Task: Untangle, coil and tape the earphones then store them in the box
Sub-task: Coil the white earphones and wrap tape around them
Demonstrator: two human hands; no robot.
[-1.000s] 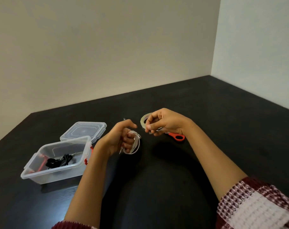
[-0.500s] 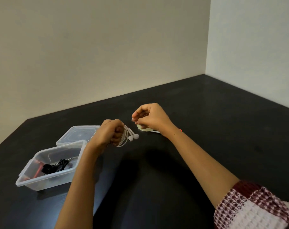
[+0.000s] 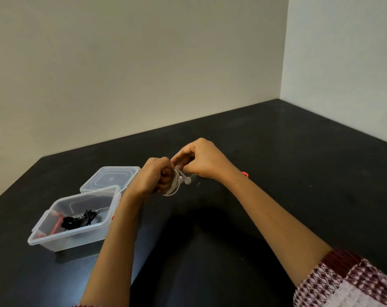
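Observation:
My left hand (image 3: pixel 150 180) is closed around a coil of white earphones (image 3: pixel 176 187), held just above the black table; the earbuds hang out at the coil's right side. My right hand (image 3: pixel 203 160) meets it from the right, thumb and fingers pinched on the top of the coil. Whether a strip of tape sits between those fingertips cannot be seen. The clear plastic box (image 3: pixel 77 239) stands open at the left, with coiled black earphones (image 3: pixel 77 220) and something red inside it.
The box's clear lid (image 3: pixel 110 178) lies flat just behind the box. A red scissors handle (image 3: pixel 245 173) pokes out from behind my right wrist. The black table (image 3: pixel 276 173) runs into a corner of two pale walls.
My right hand left the tape roll on the table and moved left to the coil. My left hand lifted the coil towards it. The tape roll is now hidden.

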